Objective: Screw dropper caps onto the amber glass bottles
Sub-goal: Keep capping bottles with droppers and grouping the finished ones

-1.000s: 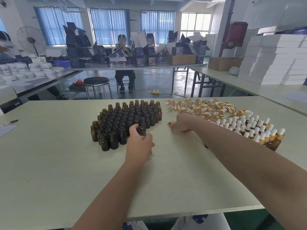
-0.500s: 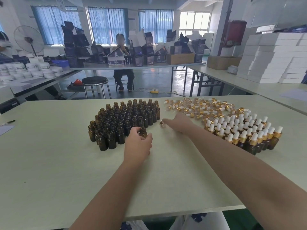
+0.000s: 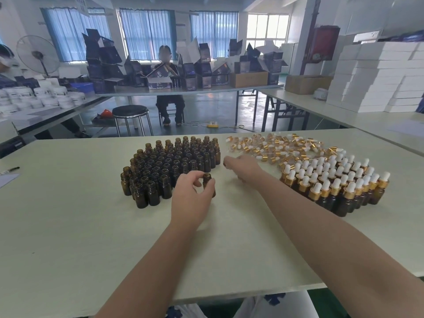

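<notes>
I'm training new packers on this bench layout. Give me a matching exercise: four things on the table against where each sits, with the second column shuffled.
Column one
1 open bottles
2 loose dropper caps
3 capped bottles
4 single bottle

Column two
A gripped by the left hand
B lying heaped, far right
C standing, near right
D standing clustered, left of centre

Pairs: 1-D, 2-B, 3-C, 4-A

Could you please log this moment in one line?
left hand: grips uncapped amber glass bottle | right hand: beside loose gold-collared white dropper caps, grasp unclear
</notes>
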